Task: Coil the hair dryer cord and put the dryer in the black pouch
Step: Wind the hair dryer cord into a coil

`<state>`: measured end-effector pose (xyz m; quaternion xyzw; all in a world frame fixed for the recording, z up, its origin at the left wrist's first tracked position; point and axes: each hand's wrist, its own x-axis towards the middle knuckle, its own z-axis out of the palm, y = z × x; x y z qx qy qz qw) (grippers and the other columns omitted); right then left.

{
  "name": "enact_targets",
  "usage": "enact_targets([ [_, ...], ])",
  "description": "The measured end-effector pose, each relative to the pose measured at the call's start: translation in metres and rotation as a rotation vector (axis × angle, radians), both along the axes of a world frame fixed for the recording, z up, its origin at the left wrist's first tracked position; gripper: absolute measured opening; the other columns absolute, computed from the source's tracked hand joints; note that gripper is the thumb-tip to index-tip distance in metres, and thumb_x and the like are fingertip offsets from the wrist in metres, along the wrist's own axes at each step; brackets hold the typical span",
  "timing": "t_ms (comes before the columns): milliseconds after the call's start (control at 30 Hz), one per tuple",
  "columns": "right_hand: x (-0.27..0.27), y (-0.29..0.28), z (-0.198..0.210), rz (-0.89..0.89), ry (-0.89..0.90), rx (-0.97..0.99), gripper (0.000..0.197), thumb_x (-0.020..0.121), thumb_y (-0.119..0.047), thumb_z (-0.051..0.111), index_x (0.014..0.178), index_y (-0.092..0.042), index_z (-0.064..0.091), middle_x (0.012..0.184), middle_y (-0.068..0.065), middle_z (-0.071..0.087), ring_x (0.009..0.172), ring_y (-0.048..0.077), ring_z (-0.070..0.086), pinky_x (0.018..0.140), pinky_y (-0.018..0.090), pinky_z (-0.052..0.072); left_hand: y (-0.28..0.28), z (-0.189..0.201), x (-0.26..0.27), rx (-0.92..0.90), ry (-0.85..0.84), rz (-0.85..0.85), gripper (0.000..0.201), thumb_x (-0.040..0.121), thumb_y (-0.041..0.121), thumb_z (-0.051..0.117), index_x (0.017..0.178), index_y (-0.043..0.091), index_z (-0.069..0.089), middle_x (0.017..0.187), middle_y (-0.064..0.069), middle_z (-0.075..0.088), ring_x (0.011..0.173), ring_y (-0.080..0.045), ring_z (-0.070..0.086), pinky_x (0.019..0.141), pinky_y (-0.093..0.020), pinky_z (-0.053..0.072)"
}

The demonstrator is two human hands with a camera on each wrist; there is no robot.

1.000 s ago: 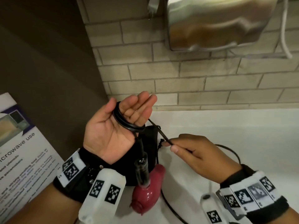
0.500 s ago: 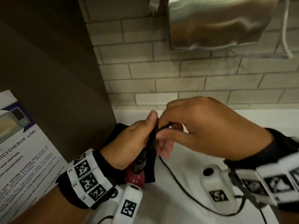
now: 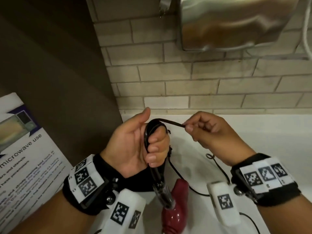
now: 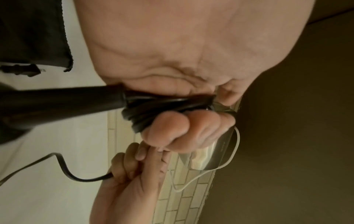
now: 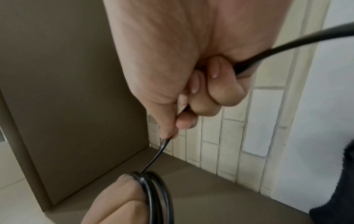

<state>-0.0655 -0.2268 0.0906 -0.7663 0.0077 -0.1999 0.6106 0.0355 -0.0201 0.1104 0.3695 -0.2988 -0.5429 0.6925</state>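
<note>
Black cord (image 3: 152,130) loops are clenched around the left hand (image 3: 135,144) as a former, while the right hand (image 3: 209,130) pinches the slack taut for another turn; the maroon hair dryer (image 3: 175,210) dangles above the white tabletop (image 3: 253,141).

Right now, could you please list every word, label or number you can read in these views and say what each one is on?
"microwave use": on the white notice at the left edge of the head view; the word's start may be cut off.
Smaller lines below it on the notice: too blurred to read.
Wrist bands: square coded markers only, no words.
Metal wall dryer: no readable label.
</note>
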Motion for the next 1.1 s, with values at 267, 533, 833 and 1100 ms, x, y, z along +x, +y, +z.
enact_targets([
  [267, -0.025, 0.024, -0.042, -0.054, 0.07, -0.448, 0.019, 0.1, -0.03, 0.054, 0.114, -0.041, 0.061, 0.067, -0.003, 0.062, 0.059, 0.015, 0.058, 0.065, 0.037, 0.052, -0.003, -0.003, 0.017, -0.29, 0.179, -0.001, 0.066, 0.111, 0.05, 0.024, 0.084, 0.004, 0.063, 0.081, -0.012, 0.069, 0.078, -0.026, 0.07, 0.074, -0.034, 0.058],
  [533, -0.038, 0.049, 0.024, -0.021, 0.136, -1.267, 0.003, 0.1, -0.026, 0.05, 0.098, -0.026, 0.053, 0.085, -0.005, 0.064, 0.07, 0.021, 0.064, 0.059, 0.033, 0.05, -0.024, -0.009, -0.005, 0.036, -0.538, 0.539, 0.062, 0.104, 0.049, 0.026, 0.088, 0.017, 0.077, 0.1, -0.012, 0.083, 0.115, -0.032, 0.077, 0.107, -0.039, 0.06],
  [833, -0.032, 0.032, 0.1, 0.019, 0.024, -1.078, 0.012, 0.088, -0.037, 0.07, 0.09, -0.035, 0.059, 0.078, -0.013, 0.067, 0.065, 0.002, 0.059, 0.059, 0.026, 0.053, -0.029, -0.007, -0.008, 0.477, -0.938, 0.295, 0.064, 0.113, 0.041, 0.027, 0.068, 0.014, 0.063, 0.063, -0.004, 0.066, 0.057, -0.02, 0.06, 0.06, -0.031, 0.051],
  [1100, 0.016, -0.002, 0.051, 0.076, -0.099, -0.48, 0.016, 0.086, -0.03, 0.073, 0.083, -0.014, 0.071, 0.074, 0.015, 0.066, 0.062, 0.022, 0.057, 0.062, 0.026, 0.046, -0.009, -0.004, 0.01, 0.093, -0.212, -0.068, 0.066, 0.098, 0.063, 0.053, 0.052, 0.015, 0.049, 0.046, 0.003, 0.049, 0.037, -0.011, 0.046, 0.039, -0.02, 0.037],
])
